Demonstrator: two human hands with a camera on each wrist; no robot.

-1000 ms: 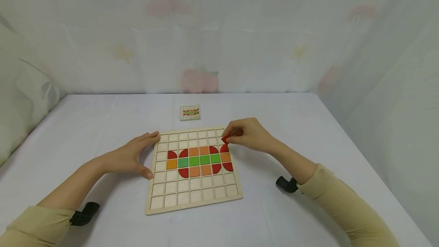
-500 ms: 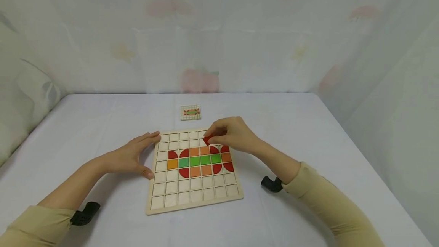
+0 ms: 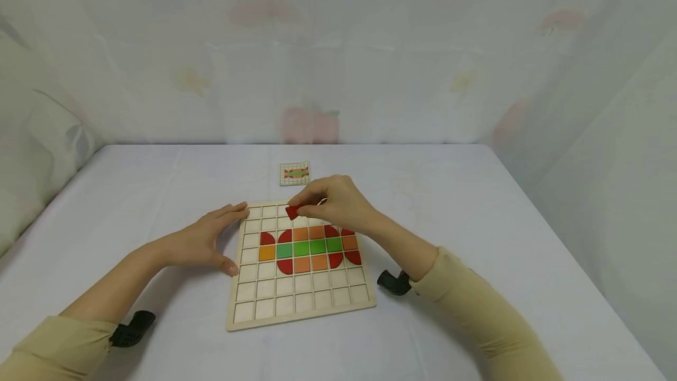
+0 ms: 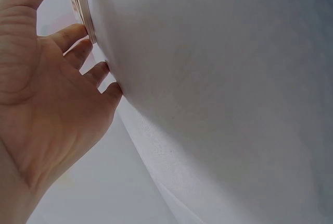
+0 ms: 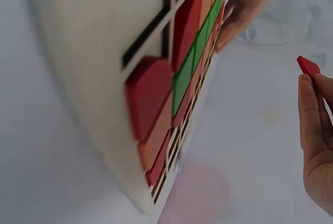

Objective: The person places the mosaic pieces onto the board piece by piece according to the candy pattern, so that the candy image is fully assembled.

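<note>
A person in tan sleeves is working at a table (image 3: 132, 193) draped in a pale cloth, with a wooden grid board (image 3: 301, 316) lying near its front edge, about midway across; the right hand (image 3: 338, 204) is hovering over the far edge of the board, its thumb and fingertips closed in a pinch on a small red piece (image 3: 292, 212), which is being held in the air above the empty cells of the board's far rows, clear of the wood; in the right wrist view the same red piece (image 5: 308, 65) is showing at the fingertips (image 5: 311, 99); the left hand (image 3: 203, 243) is lying with fingers straight and relaxed against the board's left edge, holding nothing, the fingertips (image 4: 78, 34) touching the board's rim; across the middle rows of the board, red, orange and green pieces (image 3: 309, 247) are sitting in their cells, forming a wrapped-sweet shape; a small pattern card (image 3: 294, 173) is lying flat beyond the board's far edge, toward the middle of the table, apart from both hands.
</note>
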